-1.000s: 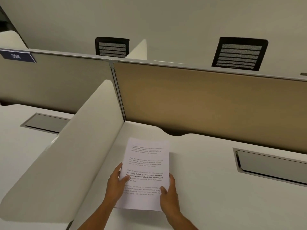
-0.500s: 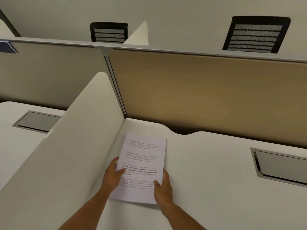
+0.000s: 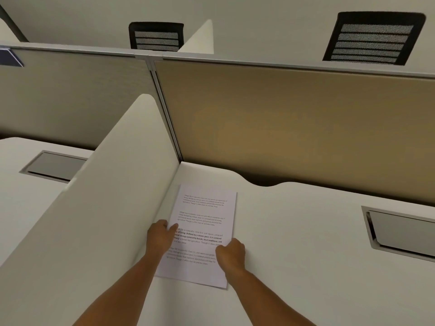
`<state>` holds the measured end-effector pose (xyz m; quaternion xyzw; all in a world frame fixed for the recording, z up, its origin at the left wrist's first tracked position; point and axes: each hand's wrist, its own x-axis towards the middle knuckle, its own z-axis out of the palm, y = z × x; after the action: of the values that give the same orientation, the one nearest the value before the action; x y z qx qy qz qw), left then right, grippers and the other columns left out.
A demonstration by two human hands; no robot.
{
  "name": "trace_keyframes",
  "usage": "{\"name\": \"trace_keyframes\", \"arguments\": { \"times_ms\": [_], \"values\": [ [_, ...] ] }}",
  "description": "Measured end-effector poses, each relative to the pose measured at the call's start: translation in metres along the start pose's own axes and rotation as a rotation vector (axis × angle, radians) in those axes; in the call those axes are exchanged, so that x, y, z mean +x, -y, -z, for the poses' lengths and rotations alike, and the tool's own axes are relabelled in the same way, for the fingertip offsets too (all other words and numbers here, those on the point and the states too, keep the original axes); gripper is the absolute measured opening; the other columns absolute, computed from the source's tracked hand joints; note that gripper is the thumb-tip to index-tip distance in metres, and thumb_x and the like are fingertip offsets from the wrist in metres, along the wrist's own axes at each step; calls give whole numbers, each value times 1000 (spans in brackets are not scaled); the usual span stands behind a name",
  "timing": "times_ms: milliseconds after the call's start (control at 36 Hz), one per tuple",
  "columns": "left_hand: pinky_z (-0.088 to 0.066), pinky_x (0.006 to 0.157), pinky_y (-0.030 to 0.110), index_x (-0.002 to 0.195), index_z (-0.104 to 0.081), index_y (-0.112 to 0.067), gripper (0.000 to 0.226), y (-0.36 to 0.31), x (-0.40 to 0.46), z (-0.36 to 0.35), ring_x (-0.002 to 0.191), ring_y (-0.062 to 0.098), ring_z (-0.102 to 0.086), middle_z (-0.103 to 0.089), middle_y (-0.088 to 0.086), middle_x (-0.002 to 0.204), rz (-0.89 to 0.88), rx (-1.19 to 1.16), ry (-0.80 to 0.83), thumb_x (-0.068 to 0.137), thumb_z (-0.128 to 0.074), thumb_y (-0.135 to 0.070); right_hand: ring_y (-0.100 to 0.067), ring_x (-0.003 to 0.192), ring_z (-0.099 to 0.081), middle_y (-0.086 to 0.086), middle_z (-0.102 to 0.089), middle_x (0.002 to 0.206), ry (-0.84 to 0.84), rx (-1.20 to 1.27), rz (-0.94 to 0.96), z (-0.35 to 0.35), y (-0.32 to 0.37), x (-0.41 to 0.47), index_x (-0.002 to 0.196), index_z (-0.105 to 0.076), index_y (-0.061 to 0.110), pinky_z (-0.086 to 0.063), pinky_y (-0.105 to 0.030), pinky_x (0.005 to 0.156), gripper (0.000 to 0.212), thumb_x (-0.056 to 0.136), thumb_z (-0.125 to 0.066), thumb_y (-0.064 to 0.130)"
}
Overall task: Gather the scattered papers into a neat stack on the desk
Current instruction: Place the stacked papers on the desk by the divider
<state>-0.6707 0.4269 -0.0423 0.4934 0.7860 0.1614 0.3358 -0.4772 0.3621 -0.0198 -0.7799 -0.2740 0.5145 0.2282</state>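
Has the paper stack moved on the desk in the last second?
Yes. The papers have slid left: their left edge now lies against the white side divider, where a strip of desk showed before.

A tan partition (image 3: pixel 282 128) backs the white desk (image 3: pixel 306 267); two black mesh chairs (image 3: pixel 374 38) stand beyond, against a plain wall (image 3: pixel 259 15).

nameplate (image 3: pixel 9 58): cut by left edge, unreadable | papers (image 3: pixel 204 234): small print illegible, sheet count unclear
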Motion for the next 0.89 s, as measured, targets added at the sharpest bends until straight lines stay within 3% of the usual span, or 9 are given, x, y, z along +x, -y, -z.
{"name": "trace_keyframes", "arguments": {
  "times_ms": [56, 167, 278, 361, 417, 528, 694, 806, 889],
  "values": [
    [-40, 70, 25, 60, -37, -29, 43, 0, 1, 0, 73, 19, -52, -45, -10, 63, -13, 36, -9, 94, -64, -27, -32, 106, -64, -15, -60, 121, 5, -8, -5, -1, 1, 0, 115, -62, 1, -60, -44, 87, 34, 83, -55, 7],
    [-37, 50, 23, 59, -49, -13, 40, -1, 4, 0, 53, 13, -50, -54, 0, 58, -14, 58, -7, 95, -61, -28, -31, 111, -58, -14, -52, 124, 6, -63, -28, -3, 5, -1, 115, -61, 3, -58, -41, 90, 31, 86, -57, 11],
    [-35, 48, 24, 56, -44, -13, 45, -4, 5, 2, 49, 11, -45, -49, -1, 54, -28, 93, -22, 94, -62, -28, -30, 115, -53, -13, -44, 127, 16, -98, -51, -5, 8, 0, 115, -59, 6, -56, -39, 92, 28, 88, -56, 13],
    [-49, 63, 31, 69, -55, -8, 33, -7, 3, 2, 61, 18, -56, -63, 7, 70, -4, 132, -14, 95, -61, -29, -30, 115, -52, -13, -43, 128, 22, -108, -50, -6, 8, 1, 115, -59, 7, -56, -39, 92, 27, 88, -56, 13],
    [-51, 80, 33, 102, -63, 2, 32, -10, 0, 3, 90, 30, -66, -70, 18, 102, 4, 134, -2, 94, -62, -29, -30, 116, -50, -13, -42, 128, 20, -118, -47, -7, 8, 3, 114, -60, 7, -55, -38, 92, 27, 88, -55, 14],
    [-50, 99, 41, 138, -44, 5, 58, -16, -8, 3, 119, 37, -60, -61, 23, 131, 41, 112, 8, 94, -62, -27, -30, 118, -45, -14, -41, 130, 19, -151, -37, -8, 8, 3, 113, -60, 8, -50, -34, 85, 27, 89, -55, 17],
    [-44, 106, 41, 145, -38, -1, 60, -18, -22, 5, 129, 35, -53, -54, 21, 141, 30, 76, 9, 94, -60, -25, -29, 116, -48, -14, -41, 130, 7, -191, -36, -4, 10, 2, 114, -60, 6, -52, -37, 93, 31, 88, -57, 23],
    [-48, 89, 31, 132, -52, 1, 45, -20, -36, 6, 116, 32, -62, -63, 19, 129, -1, 71, 1, 93, -62, -21, -31, 121, -49, -15, -43, 135, 12, -190, -29, 4, 9, -5, 129, -51, 6, -50, -38, 97, 44, 88, -56, 22],
    [-45, 85, 27, 128, -55, 0, 41, -23, -50, 5, 112, 30, -63, -65, 16, 126, -29, 64, 14, 93, -61, -20, -33, 132, -44, -16, -38, 146, 30, -170, 14, 12, 5, -14, 148, -30, 7, -46, -40, 106, 66, 89, -55, 17]
  ]
}}
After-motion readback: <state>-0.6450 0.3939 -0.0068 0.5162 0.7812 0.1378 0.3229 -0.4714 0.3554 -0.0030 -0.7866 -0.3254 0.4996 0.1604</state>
